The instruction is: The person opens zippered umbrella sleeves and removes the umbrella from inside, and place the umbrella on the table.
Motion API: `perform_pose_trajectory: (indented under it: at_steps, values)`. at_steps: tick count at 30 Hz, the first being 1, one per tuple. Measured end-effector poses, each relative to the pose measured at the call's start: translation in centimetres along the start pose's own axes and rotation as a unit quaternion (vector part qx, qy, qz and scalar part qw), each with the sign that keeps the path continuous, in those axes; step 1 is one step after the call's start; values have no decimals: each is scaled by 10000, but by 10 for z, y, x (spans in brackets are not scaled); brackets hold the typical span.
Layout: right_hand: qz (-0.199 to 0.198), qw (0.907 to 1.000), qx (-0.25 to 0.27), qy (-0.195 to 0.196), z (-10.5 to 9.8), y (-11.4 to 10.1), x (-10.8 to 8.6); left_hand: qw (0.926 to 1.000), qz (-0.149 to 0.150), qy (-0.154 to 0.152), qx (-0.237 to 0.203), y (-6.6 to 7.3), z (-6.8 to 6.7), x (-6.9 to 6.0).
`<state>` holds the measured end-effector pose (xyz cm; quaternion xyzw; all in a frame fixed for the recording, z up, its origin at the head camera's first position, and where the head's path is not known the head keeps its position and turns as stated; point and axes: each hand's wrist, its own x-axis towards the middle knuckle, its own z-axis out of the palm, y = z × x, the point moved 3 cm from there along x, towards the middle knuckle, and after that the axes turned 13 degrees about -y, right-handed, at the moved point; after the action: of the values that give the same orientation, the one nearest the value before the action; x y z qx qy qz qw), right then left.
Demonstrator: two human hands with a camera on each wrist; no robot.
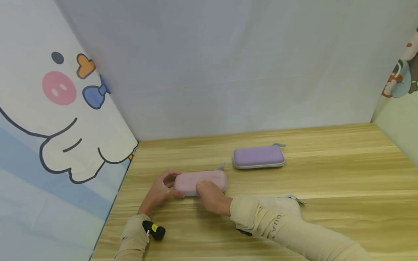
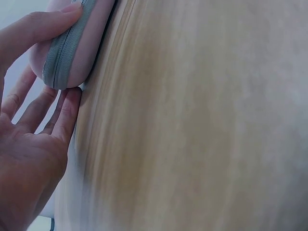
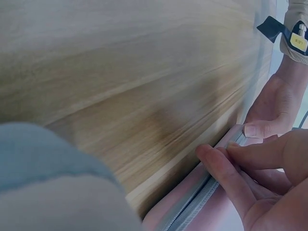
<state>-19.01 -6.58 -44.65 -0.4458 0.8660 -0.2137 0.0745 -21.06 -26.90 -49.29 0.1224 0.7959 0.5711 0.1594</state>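
Two hands on pink zippered case (image 1: 192,178), lying lid up on left part of wood-grain table (image 1: 346,174). Left hand (image 1: 160,191) grips left end: thumb on grey zip band, fingers spread around end. Right hand (image 1: 210,198) at front side, thumb and forefinger pinched together at zipper (image 3: 193,206); pull between them hidden. Purple zippered case (image 1: 259,156) behind and right of pink one, well apart from hands. Pale case (image 1: 287,206) partly hidden under right sleeve (image 1: 294,232).
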Motion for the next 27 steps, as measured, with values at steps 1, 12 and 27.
perform_pose_trajectory:
  at_steps: [1,12,27]
  values:
    - [-5,10000,-37,12,0,0,0,10000,8,-8,17,0,0,0]
    - [23,9999,106,-45,0,-3,3,9999,67,-7,82,-2,0,1]
    - [120,9998,-124,57,7,-3,9,10000,-50,18,-14,-2,0,0]
